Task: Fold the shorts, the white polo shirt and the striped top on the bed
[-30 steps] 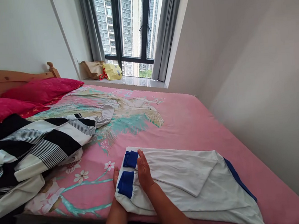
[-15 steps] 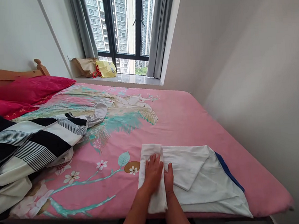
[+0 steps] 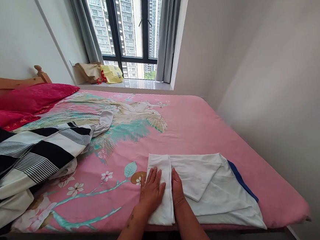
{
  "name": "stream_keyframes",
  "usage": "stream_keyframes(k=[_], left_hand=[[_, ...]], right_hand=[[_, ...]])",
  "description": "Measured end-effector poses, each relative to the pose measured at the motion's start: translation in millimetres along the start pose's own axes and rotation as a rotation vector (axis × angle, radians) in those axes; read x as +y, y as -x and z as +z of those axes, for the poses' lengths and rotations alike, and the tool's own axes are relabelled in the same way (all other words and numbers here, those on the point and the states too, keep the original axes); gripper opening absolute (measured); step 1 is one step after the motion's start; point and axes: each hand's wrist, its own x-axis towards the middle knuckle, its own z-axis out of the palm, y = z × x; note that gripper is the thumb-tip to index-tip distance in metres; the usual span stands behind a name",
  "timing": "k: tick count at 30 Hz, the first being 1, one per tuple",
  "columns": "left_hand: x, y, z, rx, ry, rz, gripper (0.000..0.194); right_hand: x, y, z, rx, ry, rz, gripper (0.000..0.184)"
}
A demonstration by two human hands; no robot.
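Clearly, the bed takes most of the view, covered with a pink flowered sheet. Behind it is a window. At the left side of the bed lies a loose heap of black-and-white checked cloth, well apart from the hands, and beyond it are two red pillows.

Along the near edge of the bed, right in front of the person, lies a white garment. Its left end is turned over into a straight strip, while its right end is wider and lies flat. It looks thin, light and soft, so I judge that it bends easily, is not fragile, and can slide or wrinkle if only one layer is pulled. A good place to take hold would be both ends of the folded strip, with all layers together.

On the window sill stand a brown paper bag and a smaller yellow bag.

The left hand is flat on the strip, its fingers a little spread, pinching nothing. The right hand stands on its side along the strip's edge, fingers straight and pressed together; its thumb I cannot see well.
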Motion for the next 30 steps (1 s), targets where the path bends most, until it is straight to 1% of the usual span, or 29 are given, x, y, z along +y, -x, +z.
stream_keyframes(k=[2, 3, 4, 5, 6, 7, 8, 9, 11, 13, 15, 17, 19, 21, 24, 27, 30], left_hand=[[-1.1, 0.9, 3.9, -0.008, -0.012, 0.005, 0.057], [-1.1, 1.0, 5.6, -0.01, -0.016, 0.013, 0.059], [-0.9, 1.0, 7.1, -0.013, -0.02, 0.017, 0.063], [-0.4, 1.1, 8.2, -0.013, -0.023, 0.015, 0.066], [0.3, 1.3, 9.1, -0.014, -0.025, 0.011, 0.069], [1.1, 1.5, 9.8, -0.017, -0.028, 0.005, 0.069], [2.0, 1.8, 10.4, -0.019, -0.036, -0.003, 0.068], [2.9, 1.9, 10.9, -0.015, -0.051, -0.011, 0.067], [4.6, 1.8, 11.6, 0.011, -0.096, -0.028, 0.067], [6.0, 1.0, 11.6, 0.024, -0.13, -0.043, 0.069], [7.1, -0.5, 10.8, 0.015, -0.149, -0.055, 0.068], [7.6, -3.0, 10.0, -0.001, -0.173, -0.066, 0.065], [7.5, -6.5, 10.2, -0.007, -0.209, -0.072, 0.062], [7.2, -9.7, 11.3, -0.012, -0.243, -0.063, 0.059], [7.1, -11.1, 13.3, 0.013, -0.314, -0.051, 0.055], [6.2, -9.2, 15.6, 0.02, -0.383, -0.025, 0.055], [2.9, -7.6, 19.1, 0.057, -0.395, 0.035, 0.056]], right_hand=[[-9.9, -0.3, -2.4, 0.087, 0.114, 0.0, 0.065], [-16.1, 0.3, -2.6, 0.132, 0.191, -0.032, 0.065], [-22.7, 1.4, -1.5, 0.156, 0.291, -0.093, 0.066], [-29.0, 2.3, 1.1, 0.144, 0.417, -0.174, 0.065], [-34.4, 2.8, 5.4, 0.094, 0.567, -0.261, 0.062], [-38.3, 2.1, 11.2, 0.014, 0.736, -0.335, 0.057], [-40.2, 0.0, 17.9, -0.083, 0.897, -0.376, 0.054], [-40.1, -3.9, 24.9, -0.188, 1.028, -0.366, 0.052], [-34.8, -17.0, 37.8, -0.368, 1.224, -0.257, 0.056], [-26.5, -34.3, 46.5, -0.479, 1.344, -0.17, 0.062], [-20.1, -51.4, 50.3, -0.535, 1.406, -0.149, 0.066], [-18.1, -65.0, 50.5, -0.538, 1.43, -0.151, 0.066], [-19.5, -73.1, 49.4, -0.532, 1.424, -0.154, 0.066], [-22.0, -74.3, 48.6, -0.512, 1.401, -0.183, 0.067], [-23.8, -60.2, 47.2, -0.446, 1.354, -0.259, 0.069], [-23.5, -31.2, 40.5, -0.357, 1.32, -0.345, 0.066], [-27.2, 2.3, 28.4, -0.272, 1.294, -0.327, 0.063]])
